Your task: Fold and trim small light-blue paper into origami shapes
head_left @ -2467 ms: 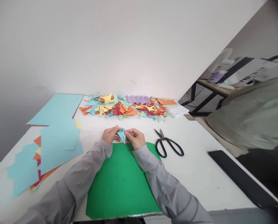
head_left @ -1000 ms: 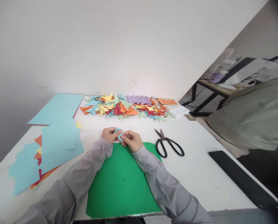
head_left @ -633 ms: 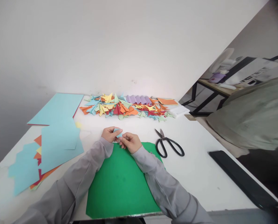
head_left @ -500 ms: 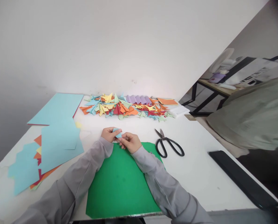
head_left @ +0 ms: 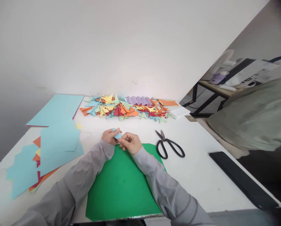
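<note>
A small folded piece of light-blue paper [head_left: 117, 135] is pinched between both hands above the far edge of the green mat [head_left: 123, 188]. My left hand [head_left: 109, 137] is closed on its upper left part, with the thumb across the front. The fingertips of my right hand [head_left: 131, 142] grip its lower right corner. Part of the paper is hidden by the fingers. Black-handled scissors [head_left: 167, 144] lie to the right of my right hand, blades partly apart.
Folded paper planes [head_left: 102, 110] in several colours are heaped along the wall, beside a purple pleated paper [head_left: 139, 100]. Blue paper sheets [head_left: 59, 138] lie at left over coloured scraps. A long black object [head_left: 242, 179] lies near the right edge. A person's clothed body [head_left: 255, 116] is at far right.
The blue paper is tilted a little differently, and the hands have shifted slightly within their grip. The whole view has moved slightly; both hands still hold the paper.
</note>
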Action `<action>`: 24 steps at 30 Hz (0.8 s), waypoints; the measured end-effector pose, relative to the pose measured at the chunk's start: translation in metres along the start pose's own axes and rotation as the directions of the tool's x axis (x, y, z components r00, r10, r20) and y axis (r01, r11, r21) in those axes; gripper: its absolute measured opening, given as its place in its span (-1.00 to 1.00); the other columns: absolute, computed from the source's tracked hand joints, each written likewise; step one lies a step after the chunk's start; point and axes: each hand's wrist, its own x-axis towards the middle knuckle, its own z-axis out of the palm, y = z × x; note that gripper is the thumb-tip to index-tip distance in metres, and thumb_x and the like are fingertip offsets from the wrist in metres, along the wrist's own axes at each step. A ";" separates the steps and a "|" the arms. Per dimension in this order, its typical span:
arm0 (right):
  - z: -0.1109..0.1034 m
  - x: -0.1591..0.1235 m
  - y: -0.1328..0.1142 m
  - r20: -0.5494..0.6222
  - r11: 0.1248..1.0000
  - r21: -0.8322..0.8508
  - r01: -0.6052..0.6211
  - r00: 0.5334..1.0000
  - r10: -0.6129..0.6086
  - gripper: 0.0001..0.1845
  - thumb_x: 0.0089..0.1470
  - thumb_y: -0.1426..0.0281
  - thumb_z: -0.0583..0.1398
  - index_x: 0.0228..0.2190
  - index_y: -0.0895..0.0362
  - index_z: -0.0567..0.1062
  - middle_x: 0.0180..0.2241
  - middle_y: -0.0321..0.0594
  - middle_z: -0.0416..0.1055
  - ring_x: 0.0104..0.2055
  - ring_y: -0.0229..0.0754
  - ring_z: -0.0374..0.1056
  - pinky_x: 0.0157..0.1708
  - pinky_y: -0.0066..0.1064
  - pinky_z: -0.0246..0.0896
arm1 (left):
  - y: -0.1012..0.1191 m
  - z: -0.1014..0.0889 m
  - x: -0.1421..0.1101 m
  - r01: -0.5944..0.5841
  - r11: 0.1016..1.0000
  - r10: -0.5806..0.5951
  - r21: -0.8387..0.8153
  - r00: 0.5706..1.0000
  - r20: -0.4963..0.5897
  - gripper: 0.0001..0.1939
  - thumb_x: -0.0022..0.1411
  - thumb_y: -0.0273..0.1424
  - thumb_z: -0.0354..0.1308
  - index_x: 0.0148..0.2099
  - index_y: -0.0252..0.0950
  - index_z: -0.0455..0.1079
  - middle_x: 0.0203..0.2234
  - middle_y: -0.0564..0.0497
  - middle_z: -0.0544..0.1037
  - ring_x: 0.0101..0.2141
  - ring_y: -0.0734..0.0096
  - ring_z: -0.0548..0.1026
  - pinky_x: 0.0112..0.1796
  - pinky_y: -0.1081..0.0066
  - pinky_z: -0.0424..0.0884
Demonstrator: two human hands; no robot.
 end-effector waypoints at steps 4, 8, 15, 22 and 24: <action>-0.002 0.002 0.005 -0.027 0.999 0.022 -0.047 0.998 0.048 -0.64 -0.42 0.19 0.35 -0.68 0.16 0.35 -0.81 -0.38 0.33 -0.82 -0.40 0.15 -0.84 -0.59 0.03 | -0.002 0.002 -0.002 -0.091 0.996 0.091 -0.006 0.995 -0.027 -0.59 -0.37 -0.21 0.37 -0.49 -0.43 0.43 -0.74 0.06 0.41 -0.69 0.53 0.34 -0.64 0.48 0.23; -0.002 0.002 0.009 -0.028 0.999 0.010 -0.053 0.998 0.054 -0.65 -0.40 0.19 0.34 -0.67 0.16 0.35 -0.80 -0.39 0.33 -0.82 -0.40 0.16 -0.83 -0.59 0.02 | -0.003 0.003 -0.001 -0.131 0.991 0.131 0.003 0.989 -0.062 -0.62 -0.39 -0.25 0.38 -0.51 -0.43 0.45 -0.72 0.06 0.42 -0.66 0.56 0.35 -0.61 0.50 0.23; 0.003 0.000 0.009 -0.004 0.993 -0.087 0.075 0.997 -0.076 -0.70 -0.29 0.21 0.30 -0.67 0.14 0.33 -0.78 -0.39 0.31 -0.79 -0.39 0.15 -0.78 -0.56 0.02 | -0.002 0.004 0.000 -0.090 0.996 0.090 0.005 0.995 -0.034 -0.56 -0.42 -0.19 0.37 -0.54 -0.44 0.41 -0.79 0.10 0.36 -0.75 0.58 0.27 -0.71 0.51 0.18; -0.002 0.000 0.015 -0.073 0.967 -0.217 0.135 0.985 -0.154 -0.77 -0.18 0.27 0.23 -0.64 0.13 0.33 -0.74 -0.36 0.33 -0.76 -0.35 0.16 -0.74 -0.50 0.06 | -0.004 0.003 0.002 -0.105 0.994 0.105 -0.027 0.994 -0.009 -0.56 -0.39 -0.19 0.37 -0.48 -0.43 0.43 -0.74 0.08 0.40 -0.71 0.56 0.33 -0.69 0.50 0.25; -0.007 0.002 0.017 -0.104 0.941 -0.291 0.175 0.971 -0.213 -0.79 -0.16 0.27 0.22 -0.63 0.13 0.35 -0.73 -0.34 0.33 -0.73 -0.33 0.18 -0.71 -0.48 0.08 | -0.004 0.002 0.004 -0.138 0.990 0.138 -0.023 0.990 -0.018 -0.57 -0.43 -0.23 0.39 -0.48 -0.41 0.44 -0.71 0.06 0.43 -0.66 0.53 0.37 -0.63 0.48 0.31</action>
